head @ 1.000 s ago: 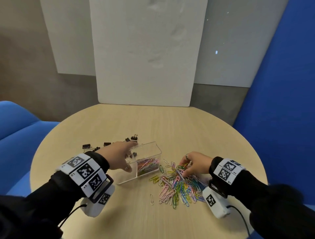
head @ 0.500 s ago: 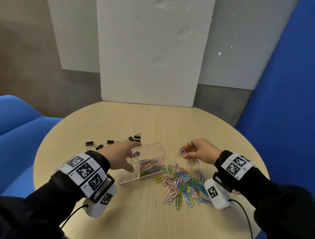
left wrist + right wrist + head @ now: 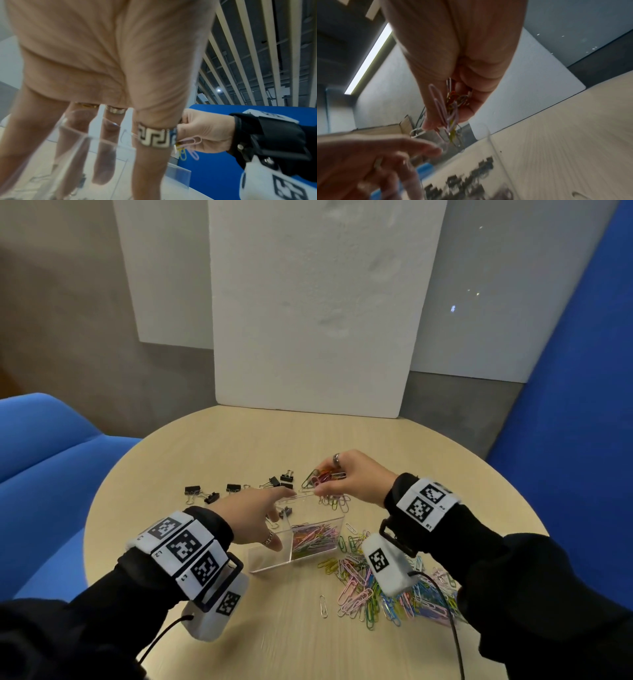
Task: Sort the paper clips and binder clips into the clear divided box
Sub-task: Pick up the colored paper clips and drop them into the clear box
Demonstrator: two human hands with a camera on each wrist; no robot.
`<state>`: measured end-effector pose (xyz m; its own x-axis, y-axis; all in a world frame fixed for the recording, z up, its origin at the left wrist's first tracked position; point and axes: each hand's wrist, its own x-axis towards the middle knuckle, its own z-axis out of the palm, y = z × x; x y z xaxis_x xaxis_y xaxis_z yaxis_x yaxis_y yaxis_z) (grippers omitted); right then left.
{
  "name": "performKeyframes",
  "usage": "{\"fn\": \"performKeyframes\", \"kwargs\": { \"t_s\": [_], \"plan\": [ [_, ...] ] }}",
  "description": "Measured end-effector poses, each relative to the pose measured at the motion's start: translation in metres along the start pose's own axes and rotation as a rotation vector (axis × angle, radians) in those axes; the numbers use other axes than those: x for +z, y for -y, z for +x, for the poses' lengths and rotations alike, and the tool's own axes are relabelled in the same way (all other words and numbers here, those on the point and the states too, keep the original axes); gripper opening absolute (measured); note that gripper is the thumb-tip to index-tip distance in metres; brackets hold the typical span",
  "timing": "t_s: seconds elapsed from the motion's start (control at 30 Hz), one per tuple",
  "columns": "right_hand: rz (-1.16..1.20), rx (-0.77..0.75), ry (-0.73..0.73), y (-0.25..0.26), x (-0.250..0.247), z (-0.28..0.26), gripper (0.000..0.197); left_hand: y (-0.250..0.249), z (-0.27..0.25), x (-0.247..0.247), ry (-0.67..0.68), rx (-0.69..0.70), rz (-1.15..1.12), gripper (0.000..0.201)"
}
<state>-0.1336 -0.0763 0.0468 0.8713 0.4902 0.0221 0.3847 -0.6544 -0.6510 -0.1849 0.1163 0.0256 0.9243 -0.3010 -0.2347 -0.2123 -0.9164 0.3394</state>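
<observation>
The clear divided box (image 3: 270, 559) stands mid-table, and its right compartment holds coloured paper clips (image 3: 313, 537). My left hand (image 3: 253, 515) grips the box's left end, thumb on the near wall and fingers over the far rim. My right hand (image 3: 352, 477) pinches a bunch of paper clips (image 3: 323, 475) just above the box's far right corner. The right wrist view shows the bunch (image 3: 452, 102) dangling from the fingers (image 3: 428, 124) over the box wall (image 3: 489, 142). Loose paper clips (image 3: 376, 587) lie in a pile right of the box. Black binder clips (image 3: 233, 487) are scattered behind it.
One binder clip (image 3: 286, 511) shows inside the left compartment. A lone silver paper clip (image 3: 323, 606) lies in front of the box. A white foam board (image 3: 308, 320) leans at the round table's far edge (image 3: 308, 414). A blue seat (image 3: 44, 457) is at the left.
My right hand lifted a bunch of paper clips off the pile and carried it left and away, up over the box. My left hand stayed on the box.
</observation>
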Motion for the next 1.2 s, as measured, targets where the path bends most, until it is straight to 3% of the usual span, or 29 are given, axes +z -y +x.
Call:
{"fn": "performKeyframes", "kwargs": {
  "t_s": [0.37,0.5,0.6,0.7,0.83,0.9,1.03,1.2],
  "plan": [
    [0.011,-0.153,-0.155,-0.017,0.029,-0.009,0.019,0.002,0.001,0.002,-0.004,0.005,0.006,0.087],
    [-0.188,-0.277,-0.221,-0.021,0.035,-0.013,0.020,0.002,0.002,0.003,-0.005,0.005,0.005,0.088],
    [-0.372,-0.360,-0.190,-0.022,0.038,-0.014,0.024,0.002,0.002,0.003,-0.004,0.005,0.007,0.088],
    [-0.494,-0.329,-0.110,-0.019,0.033,-0.015,0.027,0.001,0.002,0.003,-0.005,0.002,0.009,0.088],
    [-0.329,-0.271,-0.219,-0.016,0.019,-0.018,0.025,0.002,0.002,0.003,-0.006,0.001,0.013,0.088],
    [-0.351,-0.170,-0.082,-0.012,0.016,-0.019,0.034,0.002,0.003,0.003,-0.003,0.002,0.008,0.088],
    [-0.823,-0.088,0.219,-0.012,0.031,-0.018,0.058,0.002,0.003,0.002,0.006,0.005,0.004,0.087],
    [-0.722,-0.076,0.188,-0.010,0.031,-0.013,0.058,0.002,0.003,0.002,0.006,0.005,0.004,0.087]
  ]
}}
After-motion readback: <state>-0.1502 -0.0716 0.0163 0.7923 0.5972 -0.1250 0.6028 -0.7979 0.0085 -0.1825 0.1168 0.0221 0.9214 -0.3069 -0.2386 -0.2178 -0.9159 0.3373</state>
